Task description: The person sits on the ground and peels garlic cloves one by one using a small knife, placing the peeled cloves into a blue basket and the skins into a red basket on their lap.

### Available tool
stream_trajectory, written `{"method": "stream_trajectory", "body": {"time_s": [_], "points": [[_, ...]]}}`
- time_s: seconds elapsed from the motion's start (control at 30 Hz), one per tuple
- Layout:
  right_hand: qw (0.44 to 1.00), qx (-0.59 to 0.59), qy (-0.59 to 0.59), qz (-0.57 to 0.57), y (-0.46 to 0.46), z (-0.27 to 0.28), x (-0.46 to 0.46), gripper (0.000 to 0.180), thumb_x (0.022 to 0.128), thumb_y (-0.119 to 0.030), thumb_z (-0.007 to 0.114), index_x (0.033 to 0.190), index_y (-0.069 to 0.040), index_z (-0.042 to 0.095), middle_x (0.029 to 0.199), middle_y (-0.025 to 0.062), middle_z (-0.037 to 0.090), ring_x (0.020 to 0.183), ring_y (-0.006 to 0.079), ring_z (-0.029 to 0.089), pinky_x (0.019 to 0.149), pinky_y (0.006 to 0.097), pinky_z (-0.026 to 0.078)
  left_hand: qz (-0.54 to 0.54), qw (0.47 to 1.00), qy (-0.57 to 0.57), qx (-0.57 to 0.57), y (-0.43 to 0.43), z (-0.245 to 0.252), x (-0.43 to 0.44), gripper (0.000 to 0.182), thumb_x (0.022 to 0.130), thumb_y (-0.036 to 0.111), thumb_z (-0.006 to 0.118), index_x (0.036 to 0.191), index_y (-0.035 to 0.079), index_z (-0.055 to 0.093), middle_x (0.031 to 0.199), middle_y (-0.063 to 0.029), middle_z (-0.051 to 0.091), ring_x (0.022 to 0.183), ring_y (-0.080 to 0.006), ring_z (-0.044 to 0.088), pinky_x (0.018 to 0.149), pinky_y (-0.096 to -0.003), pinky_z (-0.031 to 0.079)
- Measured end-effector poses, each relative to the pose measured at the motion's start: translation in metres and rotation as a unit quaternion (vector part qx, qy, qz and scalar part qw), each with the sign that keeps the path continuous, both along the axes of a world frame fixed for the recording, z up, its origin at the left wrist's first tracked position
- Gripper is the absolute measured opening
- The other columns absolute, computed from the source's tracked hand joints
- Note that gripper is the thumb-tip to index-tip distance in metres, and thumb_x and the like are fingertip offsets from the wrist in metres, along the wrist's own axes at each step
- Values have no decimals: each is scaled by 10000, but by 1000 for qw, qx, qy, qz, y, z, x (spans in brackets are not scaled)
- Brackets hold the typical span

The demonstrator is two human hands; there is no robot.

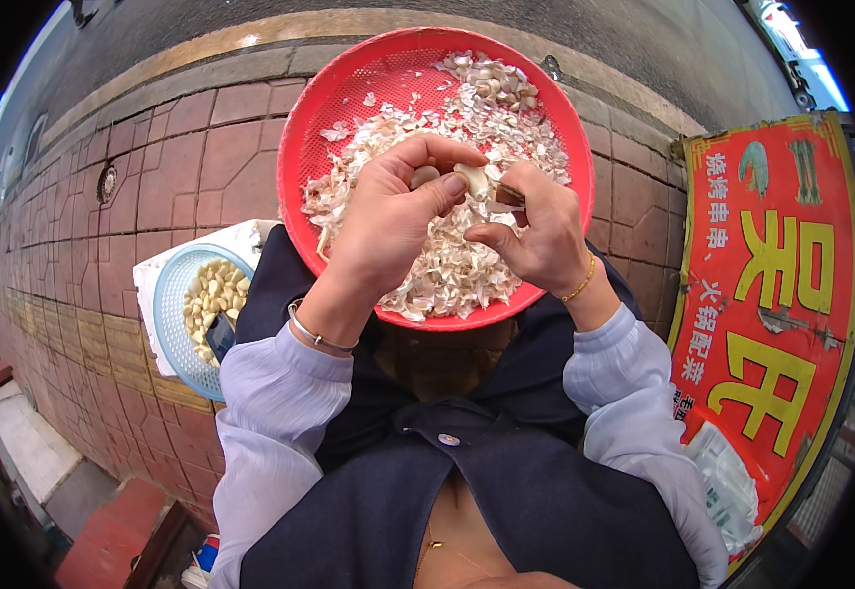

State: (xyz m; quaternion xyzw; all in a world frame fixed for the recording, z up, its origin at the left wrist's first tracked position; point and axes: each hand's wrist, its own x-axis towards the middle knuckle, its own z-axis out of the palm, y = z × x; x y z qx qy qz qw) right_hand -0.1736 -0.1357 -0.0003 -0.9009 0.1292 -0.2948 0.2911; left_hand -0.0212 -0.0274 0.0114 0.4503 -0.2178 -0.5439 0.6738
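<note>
My left hand pinches a pale garlic clove between thumb and fingertips, above a red plastic sieve basket. A second clove is tucked inside the curled fingers of that hand. Close by on the right, my right hand has its fingers bent around a small thin tool, mostly hidden; its kind is unclear. The right thumb stands apart from the fingers. Papery garlic skins spread over much of the basket. Several unpeeled cloves are heaped at its far right side.
At left, a light blue plastic colander holds peeled garlic cloves and a dark object; white foam lies under it. A red sign board with writing stands at right, beside a plastic bag. Paving meets a road ahead.
</note>
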Motion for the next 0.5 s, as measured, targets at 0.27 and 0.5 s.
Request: {"method": "stream_trajectory", "body": {"time_s": [0.27, 0.5], "points": [[996, -88, 31, -9, 4, 9, 2, 244, 806, -177, 759, 794, -44, 556, 671, 111, 526, 559, 299, 555, 486, 378, 424, 25, 993, -119, 1, -2, 1, -7, 196, 870, -83, 577, 1013, 9, 673, 799, 12, 623, 683, -15, 508, 628, -184, 432], [996, -83, 23, -34, 0, 3, 1, 242, 803, -165, 760, 792, -41, 552, 663, 112, 529, 559, 306, 560, 484, 385, 427, 33, 982, -183, -12, -1, 2, -7, 173, 872, -78, 591, 995, 12, 674, 781, 14, 622, 680, -13, 503, 631, -188, 432]]}}
